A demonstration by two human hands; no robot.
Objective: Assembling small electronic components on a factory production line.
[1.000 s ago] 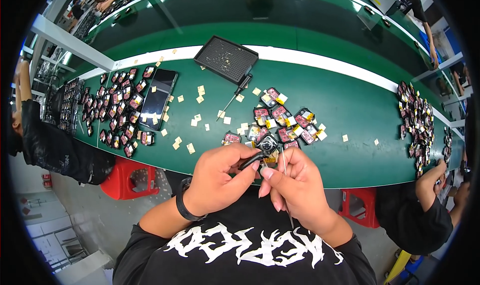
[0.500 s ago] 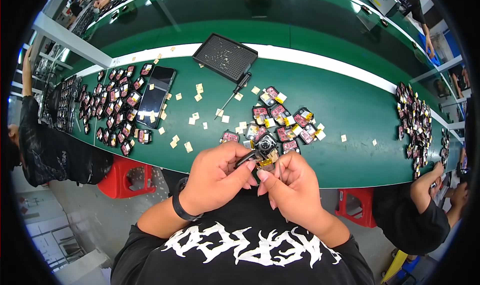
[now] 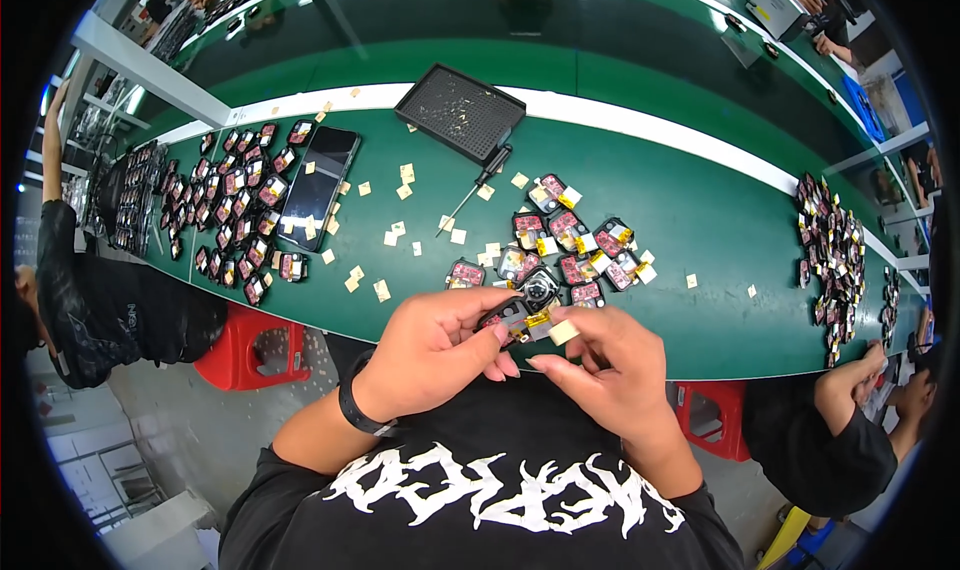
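Observation:
My left hand (image 3: 440, 342), a dark band on its wrist, grips an opened small black watch-like device (image 3: 518, 319) between thumb and fingers. A round, glossy black part (image 3: 538, 287) and yellow tape show on the device. Beside it is my right hand (image 3: 610, 365), with a small cream square (image 3: 563, 332) at the index fingertip. Its thumb is apart from that square, toward the device's lower edge. Just beyond my hands lie several similar black shells (image 3: 570, 232) with pink boards and yellow tape.
Loose cream squares (image 3: 381, 290) dot the green table (image 3: 700, 220). A screwdriver (image 3: 475, 192) lies by a black tray (image 3: 460, 113), and a phone (image 3: 319, 190) beside more shells (image 3: 235, 205). Another pile (image 3: 832, 260) is far right. People sit either side; red stools (image 3: 255, 350) flank me.
My right hand has drawn back slightly from the device and its thumb and index finger have spread. The cream square now shows at its fingertip. My left hand keeps its hold.

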